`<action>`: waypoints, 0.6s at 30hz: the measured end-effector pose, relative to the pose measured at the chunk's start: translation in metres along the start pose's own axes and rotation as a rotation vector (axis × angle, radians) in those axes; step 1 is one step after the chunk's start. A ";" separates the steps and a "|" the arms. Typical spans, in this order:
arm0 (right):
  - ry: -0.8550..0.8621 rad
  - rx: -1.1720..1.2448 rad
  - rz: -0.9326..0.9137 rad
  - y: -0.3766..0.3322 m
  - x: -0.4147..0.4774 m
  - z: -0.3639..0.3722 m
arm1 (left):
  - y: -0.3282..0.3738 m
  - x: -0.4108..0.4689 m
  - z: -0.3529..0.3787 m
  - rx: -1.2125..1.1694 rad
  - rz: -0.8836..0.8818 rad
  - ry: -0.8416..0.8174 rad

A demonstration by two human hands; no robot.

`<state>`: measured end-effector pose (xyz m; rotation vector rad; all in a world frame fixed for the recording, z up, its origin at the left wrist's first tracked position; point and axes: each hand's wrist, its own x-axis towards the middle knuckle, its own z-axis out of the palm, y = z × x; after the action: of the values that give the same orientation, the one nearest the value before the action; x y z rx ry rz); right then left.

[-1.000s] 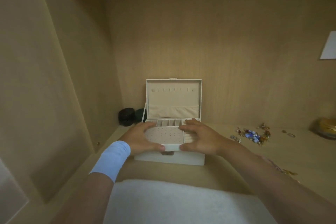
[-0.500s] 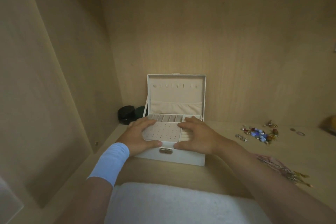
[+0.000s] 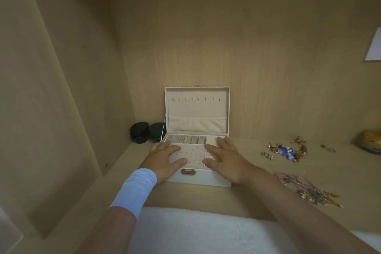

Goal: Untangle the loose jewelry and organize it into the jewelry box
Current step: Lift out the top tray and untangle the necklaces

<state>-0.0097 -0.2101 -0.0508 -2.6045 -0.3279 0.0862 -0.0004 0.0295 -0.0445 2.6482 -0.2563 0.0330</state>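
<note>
A white jewelry box (image 3: 198, 179) stands on the wooden shelf with its lid (image 3: 196, 109) upright. Its top tray has a perforated earring panel (image 3: 191, 153) and a row of ring slots behind it. My left hand (image 3: 165, 159) rests on the tray's left side with the fingers spread, a pale blue band on the wrist. My right hand (image 3: 223, 156) lies flat on the tray's right side. A tangle of blue and amber beaded jewelry (image 3: 286, 151) lies to the right of the box. Thin chains on a pink cloth (image 3: 305, 188) lie nearer to me.
Two dark round jars (image 3: 140, 132) stand left of the box against the side wall. A gold bowl (image 3: 370, 140) sits at the far right, with two small rings (image 3: 329, 149) nearby. A white fluffy surface (image 3: 195, 231) runs below the shelf edge. A paper (image 3: 374, 45) hangs on the right.
Both hands have stayed on the box's tray, with the fingers spreading a little. The view has shifted slightly, so the paper at the right is in sight again.
</note>
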 end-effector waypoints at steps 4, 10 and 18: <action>0.011 -0.004 0.017 0.022 -0.009 -0.013 | 0.021 -0.002 0.013 0.026 0.024 -0.031; -0.008 0.017 -0.003 0.038 -0.022 -0.031 | 0.054 0.001 0.022 0.313 0.059 -0.016; 0.264 0.073 -0.065 0.079 -0.058 -0.093 | 0.146 0.014 0.041 0.048 0.451 0.160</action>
<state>-0.0377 -0.3358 -0.0095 -2.4915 -0.3074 -0.2607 -0.0144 -0.1184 -0.0127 2.5612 -0.7989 0.3988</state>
